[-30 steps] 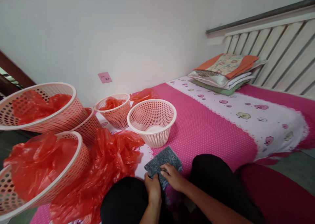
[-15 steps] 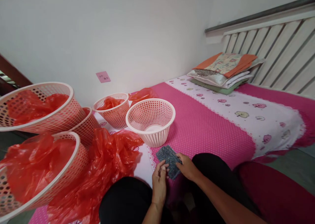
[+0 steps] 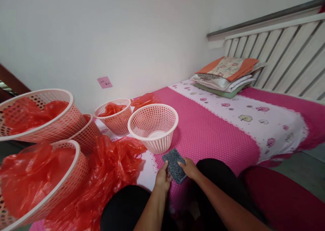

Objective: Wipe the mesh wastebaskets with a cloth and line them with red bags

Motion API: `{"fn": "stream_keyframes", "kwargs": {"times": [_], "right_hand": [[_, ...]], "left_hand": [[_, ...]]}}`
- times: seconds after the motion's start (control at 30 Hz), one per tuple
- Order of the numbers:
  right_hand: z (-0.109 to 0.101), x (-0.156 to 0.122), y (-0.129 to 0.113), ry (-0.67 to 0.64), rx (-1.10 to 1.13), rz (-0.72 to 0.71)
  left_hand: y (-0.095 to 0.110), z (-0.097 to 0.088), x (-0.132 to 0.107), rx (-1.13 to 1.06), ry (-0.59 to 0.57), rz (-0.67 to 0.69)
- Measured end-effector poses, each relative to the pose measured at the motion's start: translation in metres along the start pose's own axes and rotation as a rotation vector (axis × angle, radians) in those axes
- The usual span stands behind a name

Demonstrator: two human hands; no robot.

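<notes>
A grey, speckled, fuzzy folded cloth (image 3: 174,164) is held between both hands above the edge of the pink bed. My left hand (image 3: 163,178) grips its left side, thumb on top and fingers underneath. On the right edge, my right hand (image 3: 188,168) pinches it, its thumb lying on the upper face. Just beyond the cloth stands a pink perforated plastic basket (image 3: 161,144), upright, with nothing visible inside.
More pink baskets (image 3: 118,124) holding red plastic bags stand at the left. A crumpled red bag (image 3: 111,166) lies beside my left knee. Folded bedding (image 3: 228,73) is stacked at the far right near a white slatted headboard (image 3: 276,51). A pink note (image 3: 104,82) is on the wall.
The cloth now lies flatter and squarer between my hands. My left thumb has moved up onto its left edge, and my right thumb now rests on its upper face. The view has shifted slightly.
</notes>
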State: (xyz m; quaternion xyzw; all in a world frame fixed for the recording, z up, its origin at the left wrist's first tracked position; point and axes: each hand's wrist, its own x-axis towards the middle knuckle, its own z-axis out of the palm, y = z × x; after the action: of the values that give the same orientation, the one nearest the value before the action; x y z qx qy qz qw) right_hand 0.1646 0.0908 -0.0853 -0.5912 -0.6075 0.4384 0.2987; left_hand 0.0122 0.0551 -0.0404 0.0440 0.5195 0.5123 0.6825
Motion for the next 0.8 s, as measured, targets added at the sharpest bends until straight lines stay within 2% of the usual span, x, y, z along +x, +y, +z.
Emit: {"fn": "stream_keyframes", "kwargs": {"times": [0.1,0.23,0.3,0.43,0.53,0.63,0.73,0.8], "right_hand": [[-0.007,-0.009,0.000,-0.117,0.200,-0.067],[-0.017,-0.025,-0.006,-0.236,0.388,-0.131],[-0.017,-0.031,-0.014,-0.263,0.473,-0.121],[-0.003,-0.044,-0.037,-0.257,0.600,-0.092],[0.010,-0.054,-0.050,-0.196,0.654,-0.144],[0.017,-0.058,-0.056,-0.103,0.650,-0.178],[0.020,-0.060,-0.058,-0.149,0.729,-0.144],[0.021,-0.061,-0.060,-0.176,0.796,-0.113]], "left_hand": [[0.007,0.009,-0.003,-0.029,-0.027,-0.058],[0.006,0.006,-0.021,-0.084,-0.056,-0.038],[0.004,0.001,-0.031,-0.101,-0.063,0.061],[-0.001,-0.003,-0.044,-0.101,-0.102,0.360],[-0.002,0.000,-0.053,-0.086,-0.017,0.428],[0.000,0.003,-0.059,-0.115,0.043,0.340],[0.004,0.004,-0.063,-0.230,-0.011,0.176],[0.007,0.003,-0.065,-0.293,-0.026,0.132]]}}
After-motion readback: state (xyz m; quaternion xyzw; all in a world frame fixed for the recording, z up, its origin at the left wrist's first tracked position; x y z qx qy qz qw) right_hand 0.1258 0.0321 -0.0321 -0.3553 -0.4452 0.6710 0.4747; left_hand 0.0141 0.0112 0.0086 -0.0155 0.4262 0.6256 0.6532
